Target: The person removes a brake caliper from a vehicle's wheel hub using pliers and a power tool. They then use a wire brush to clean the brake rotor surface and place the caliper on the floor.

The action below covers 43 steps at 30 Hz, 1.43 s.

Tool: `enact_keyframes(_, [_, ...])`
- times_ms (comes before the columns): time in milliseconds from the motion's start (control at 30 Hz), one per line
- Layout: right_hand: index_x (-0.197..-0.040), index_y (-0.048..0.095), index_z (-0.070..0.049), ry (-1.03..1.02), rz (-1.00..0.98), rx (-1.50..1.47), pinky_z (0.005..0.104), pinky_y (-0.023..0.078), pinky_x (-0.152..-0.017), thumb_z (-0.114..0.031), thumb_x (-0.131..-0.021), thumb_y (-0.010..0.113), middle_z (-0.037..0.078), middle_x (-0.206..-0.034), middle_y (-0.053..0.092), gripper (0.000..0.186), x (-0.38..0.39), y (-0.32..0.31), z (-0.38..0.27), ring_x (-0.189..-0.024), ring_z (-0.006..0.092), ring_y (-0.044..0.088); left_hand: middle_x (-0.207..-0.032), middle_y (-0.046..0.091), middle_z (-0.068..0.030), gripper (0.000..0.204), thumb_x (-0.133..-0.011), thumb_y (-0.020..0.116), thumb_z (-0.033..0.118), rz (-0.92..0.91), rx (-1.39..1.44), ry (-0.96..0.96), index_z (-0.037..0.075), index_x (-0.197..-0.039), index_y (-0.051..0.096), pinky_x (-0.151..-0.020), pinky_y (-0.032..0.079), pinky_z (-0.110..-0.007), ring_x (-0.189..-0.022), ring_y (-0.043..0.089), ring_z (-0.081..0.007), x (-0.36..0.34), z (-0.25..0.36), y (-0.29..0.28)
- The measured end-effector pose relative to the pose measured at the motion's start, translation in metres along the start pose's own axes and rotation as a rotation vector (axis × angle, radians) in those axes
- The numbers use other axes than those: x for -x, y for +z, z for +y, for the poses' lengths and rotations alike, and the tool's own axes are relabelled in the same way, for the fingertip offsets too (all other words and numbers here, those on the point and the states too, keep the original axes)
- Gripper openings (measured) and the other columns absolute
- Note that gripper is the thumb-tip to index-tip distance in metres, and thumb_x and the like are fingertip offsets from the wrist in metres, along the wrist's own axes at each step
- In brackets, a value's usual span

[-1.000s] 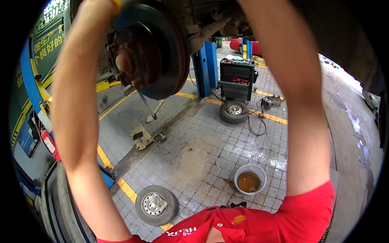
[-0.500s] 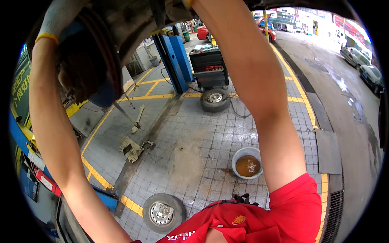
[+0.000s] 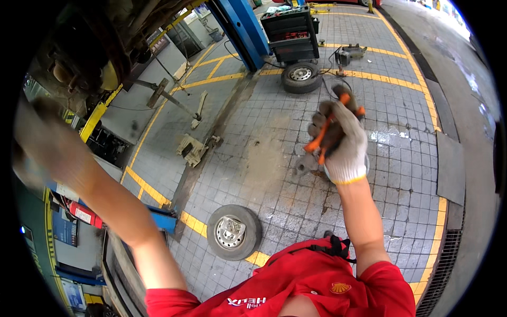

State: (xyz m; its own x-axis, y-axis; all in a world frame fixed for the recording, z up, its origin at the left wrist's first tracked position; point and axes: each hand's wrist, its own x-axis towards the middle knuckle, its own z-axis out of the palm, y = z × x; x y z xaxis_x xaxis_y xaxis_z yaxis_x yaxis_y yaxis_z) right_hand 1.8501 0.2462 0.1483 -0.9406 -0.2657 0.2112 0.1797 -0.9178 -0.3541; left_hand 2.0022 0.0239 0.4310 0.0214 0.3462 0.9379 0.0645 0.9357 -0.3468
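Observation:
My right hand (image 3: 343, 134), in a white knit glove with dark, dirty fingers, is closed around orange-handled pliers (image 3: 318, 141) above the tiled floor. Two orange handle parts show on either side of the fingers; the grip covers the middle. A grey rounded shape (image 3: 305, 165) appears beside the lower end, and I cannot tell whether it belongs to the tool. My left hand (image 3: 47, 142), also gloved, is smeared by motion at the far left, below the raised car's brake and hub area (image 3: 87, 71). Its fingers cannot be made out.
A wheel (image 3: 252, 232) lies on the floor near me, another wheel (image 3: 310, 84) by the black tool cart (image 3: 288, 45). A blue lift post (image 3: 240, 31) stands beyond. The bucket's rim (image 3: 368, 166) shows behind my right hand. Lift arm parts (image 3: 191, 150) lie on the floor.
Both hands have come down from the raised car's underside. My right hand now shows orange-handled pliers; it was out of view before. The view has tilted, bringing more floor in.

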Motion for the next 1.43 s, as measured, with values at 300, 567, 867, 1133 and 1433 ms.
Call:
enact_keyframes(300, [-0.108, 0.060, -0.006, 0.116, 0.632, 0.077, 0.0340, 0.051, -0.066, -0.018, -0.101, 0.060, 0.005, -0.087, 0.063, 0.014, 0.062, -0.110, 0.039, -0.073, 0.0191, 0.061, -0.119, 0.073, -0.0110, 0.062, -0.079, 0.088, 0.014, -1.159, 0.819, -1.097, 0.008, -0.136, 0.065, -0.073, 0.057, -0.031, -0.092, 0.071, -0.0210, 0.357, 0.196, -0.038])
enact_keyframes(567, [-0.107, 0.060, -0.008, 0.332, 0.790, 0.176, 0.0330, 0.052, -0.061, -0.020, -0.101, 0.062, 0.005, -0.086, 0.063, 0.014, 0.103, -0.170, 0.087, -0.069, 0.0182, 0.061, -0.109, 0.077, -0.0132, 0.032, -0.093, 0.078, 0.023, -1.296, 0.692, -1.384, 0.007, -0.121, 0.073, -0.082, 0.060, -0.035, -0.098, 0.075, -0.0277, 0.410, 0.248, -0.071])
enact_keyframes(867, [-0.119, 0.060, -0.010, 0.443, 0.675, 0.143, 0.0448, 0.053, -0.033, -0.030, -0.103, 0.057, 0.010, -0.091, 0.067, 0.025, 0.086, -0.168, 0.096, -0.034, 0.0339, 0.054, -0.098, 0.077, -0.0090, 0.031, -0.092, 0.079, 0.021, -1.259, 0.601, -1.638, 0.005, -0.118, 0.073, -0.077, 0.057, -0.029, -0.084, 0.070, -0.0108, 0.389, 0.230, -0.072])
enact_keyframes(1133, [-0.126, 0.060, -0.005, 0.295, 0.498, -0.027, 0.0389, 0.058, -0.077, -0.018, -0.104, 0.057, 0.010, -0.105, 0.067, 0.026, 0.056, -0.144, 0.080, -0.090, 0.0230, 0.066, -0.104, 0.078, -0.0079, 0.030, -0.092, 0.076, 0.006, -0.983, 0.642, -1.744, -0.001, -0.121, 0.070, -0.077, 0.055, -0.024, -0.094, 0.072, -0.0105, 0.358, 0.231, -0.061])
enact_keyframes(1433, [-0.142, 0.052, -0.010, 0.181, 0.274, -0.082, 0.0541, 0.057, -0.097, -0.025, -0.105, 0.056, 0.012, -0.130, 0.065, 0.040, 0.044, -0.084, 0.075, -0.108, 0.0298, 0.067, -0.101, 0.078, -0.0087, 0.039, -0.083, 0.086, 0.011, -1.020, 0.477, -1.379, 0.003, -0.119, 0.073, -0.088, 0.056, -0.027, -0.099, 0.072, -0.0122, 0.355, 0.211, -0.056])
